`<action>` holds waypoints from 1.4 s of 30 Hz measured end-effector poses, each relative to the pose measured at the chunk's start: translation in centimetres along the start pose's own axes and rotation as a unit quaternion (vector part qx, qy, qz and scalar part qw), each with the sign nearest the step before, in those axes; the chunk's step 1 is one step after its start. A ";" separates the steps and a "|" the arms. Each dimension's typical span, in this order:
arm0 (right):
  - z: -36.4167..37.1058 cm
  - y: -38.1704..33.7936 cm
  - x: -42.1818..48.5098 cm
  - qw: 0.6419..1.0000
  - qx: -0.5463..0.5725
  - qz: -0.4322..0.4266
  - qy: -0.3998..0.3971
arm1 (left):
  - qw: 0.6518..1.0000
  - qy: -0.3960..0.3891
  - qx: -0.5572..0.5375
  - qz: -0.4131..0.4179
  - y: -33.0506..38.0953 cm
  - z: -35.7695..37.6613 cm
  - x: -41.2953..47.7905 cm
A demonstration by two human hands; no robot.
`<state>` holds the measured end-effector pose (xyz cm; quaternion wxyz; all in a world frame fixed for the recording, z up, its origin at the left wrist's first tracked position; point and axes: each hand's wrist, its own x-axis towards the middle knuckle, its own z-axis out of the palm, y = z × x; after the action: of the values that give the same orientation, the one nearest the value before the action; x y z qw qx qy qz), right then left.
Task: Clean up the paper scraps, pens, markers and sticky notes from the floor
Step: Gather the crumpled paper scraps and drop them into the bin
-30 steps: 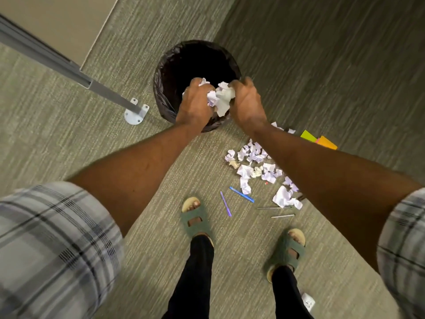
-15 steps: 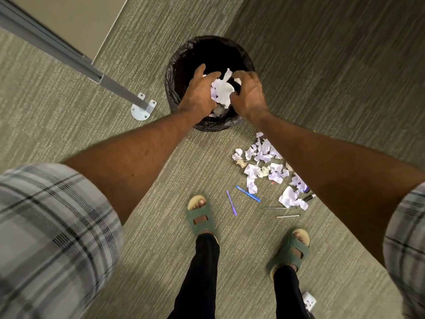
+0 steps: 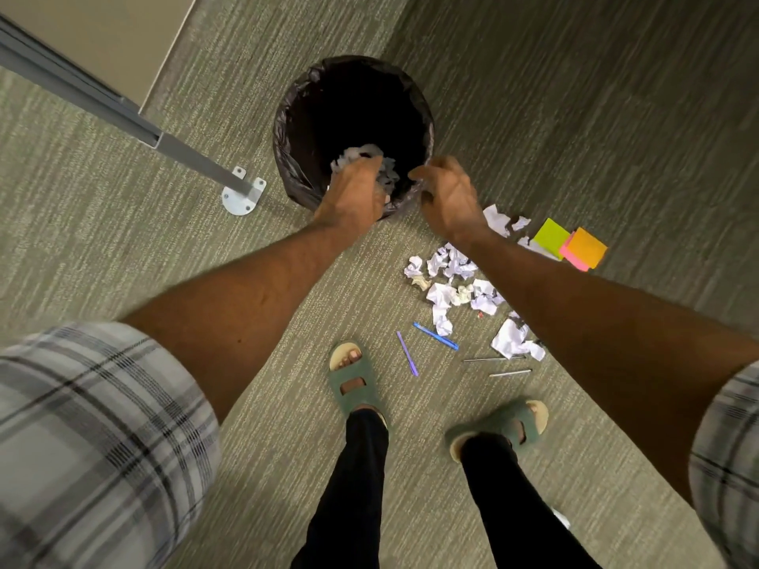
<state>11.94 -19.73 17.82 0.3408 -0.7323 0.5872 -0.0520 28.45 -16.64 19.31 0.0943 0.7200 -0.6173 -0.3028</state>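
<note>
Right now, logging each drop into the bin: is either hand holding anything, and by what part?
The right hand is open and empty. The left hand sits over white paper scraps in the bin; a grip cannot be told.

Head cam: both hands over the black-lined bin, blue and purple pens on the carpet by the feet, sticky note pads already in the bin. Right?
Not quite. The head view shows the green, orange and pink sticky note pads on the carpet, right of the black-lined bin. The rest holds: left hand, right hand, blue pen, purple pen.

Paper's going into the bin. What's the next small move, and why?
Probably swing the right hand, open over the bin rim, back to the crumpled paper scraps on the carpet: that pile, the pens and sticky notes remain.
</note>
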 end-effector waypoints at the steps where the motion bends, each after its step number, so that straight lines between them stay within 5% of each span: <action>1: -0.1 0.8 -0.8 1.000 -0.010 -0.008 0.004 | 1.000 -0.007 0.004 0.002 0.5 0.6 -0.4; 10: -2.8 10.3 -7.7 0.996 -0.072 -0.041 -0.026 | 0.996 -0.069 0.046 0.021 7.7 6.0 -3.7; 20: -5.1 20.9 -13.9 0.994 -0.085 0.029 -0.057 | 0.991 -0.109 0.046 0.061 13.6 14.4 -6.5; 28: -1.0 27.2 -14.9 0.991 -0.058 0.105 -0.055 | 0.970 -0.195 0.094 0.107 12.6 22.0 -2.7; 42: 7.6 37.2 -7.9 0.977 -0.076 0.177 -0.087 | 0.955 -0.232 0.105 0.150 9.1 33.4 6.6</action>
<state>-17.46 -12.22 -6.27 0.3376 -0.6420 0.6782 0.1180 2.82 -16.92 -4.83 -0.0836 0.5346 -0.7516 -0.3772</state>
